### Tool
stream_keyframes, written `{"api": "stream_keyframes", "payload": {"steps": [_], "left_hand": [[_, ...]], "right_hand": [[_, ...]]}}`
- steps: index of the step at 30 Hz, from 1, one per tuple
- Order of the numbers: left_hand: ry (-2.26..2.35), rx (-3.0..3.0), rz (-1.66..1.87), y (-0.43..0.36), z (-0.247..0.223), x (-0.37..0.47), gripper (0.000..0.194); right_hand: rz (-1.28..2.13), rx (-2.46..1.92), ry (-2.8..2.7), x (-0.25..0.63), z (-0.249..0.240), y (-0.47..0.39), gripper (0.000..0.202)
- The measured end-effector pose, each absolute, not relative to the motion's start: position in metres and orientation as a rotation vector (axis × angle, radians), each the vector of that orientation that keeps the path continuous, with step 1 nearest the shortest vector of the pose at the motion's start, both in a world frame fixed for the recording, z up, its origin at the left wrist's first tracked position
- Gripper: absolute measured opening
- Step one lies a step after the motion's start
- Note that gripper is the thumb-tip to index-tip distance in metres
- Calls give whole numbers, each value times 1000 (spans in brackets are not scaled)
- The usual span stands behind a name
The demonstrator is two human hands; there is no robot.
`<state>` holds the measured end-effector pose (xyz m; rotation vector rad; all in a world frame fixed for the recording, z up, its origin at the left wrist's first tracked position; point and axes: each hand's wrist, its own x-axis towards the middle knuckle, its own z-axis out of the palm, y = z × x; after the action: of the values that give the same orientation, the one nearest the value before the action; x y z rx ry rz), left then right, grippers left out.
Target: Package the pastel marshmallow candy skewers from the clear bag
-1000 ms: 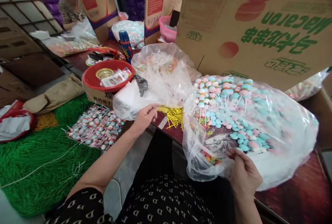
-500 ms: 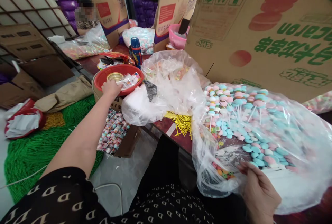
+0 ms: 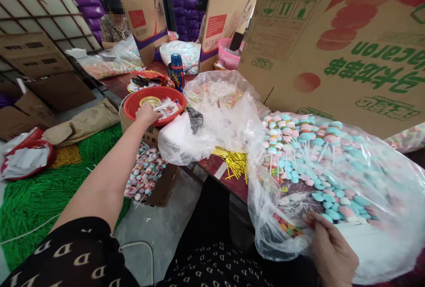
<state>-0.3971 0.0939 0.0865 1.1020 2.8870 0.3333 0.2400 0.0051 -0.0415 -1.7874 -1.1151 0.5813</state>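
My left hand (image 3: 147, 115) reaches into a red basin (image 3: 131, 105) at the left. It lies beside a gold round tin (image 3: 150, 100) and the edge of some small printed packets (image 3: 169, 108); its fingers are mostly hidden. Low on the right, my right hand (image 3: 334, 247) has thumb and fingers pinched together at the edge of a clear plastic bag (image 3: 265, 229). Whatever is between those fingertips is too small to make out. Close by lie loose pink and blue candies (image 3: 332, 200) and coloured candy rings (image 3: 288, 227). Stacked candies on sticks (image 3: 305, 132) lie behind them.
Gold twist ties (image 3: 236, 163) lie at the table's front edge. A large carton (image 3: 299, 56) stands behind the candies. A blue bottle (image 3: 177, 72) is behind the basin. Below sits a box of wrapped lollipops (image 3: 144, 176), beside green netting (image 3: 29, 207). Another person (image 3: 114, 28) is at the far left.
The view has shifted slightly. My left hand stays in the basin, and appears a little further over the packets' edge. My right hand keeps its pinch in nearly the same place.
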Motion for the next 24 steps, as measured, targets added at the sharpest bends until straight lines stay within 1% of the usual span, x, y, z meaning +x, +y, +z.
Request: {"api": "stream_keyframes", "payload": {"steps": [4,7,11,16,24], "left_hand": [[2829,1105,433,91,84,-392,52],[2808,1168,463,88,84,-388,48],[2796,1321,438,83,83,-385,42],[2805,1461,425,81,82,-383,30],[2876,1571,323,83,86,-375,28]], "right_hand": [[529,-1768,-1208,249,-52,7,39],[480,-1747,-1270,253,-58,8,39],[459,-1725,-1291,254,-59,8,39],[463,-1744,-1299,253,-58,7,38],[427,-1767,-1367,253,-55,6,39]]}}
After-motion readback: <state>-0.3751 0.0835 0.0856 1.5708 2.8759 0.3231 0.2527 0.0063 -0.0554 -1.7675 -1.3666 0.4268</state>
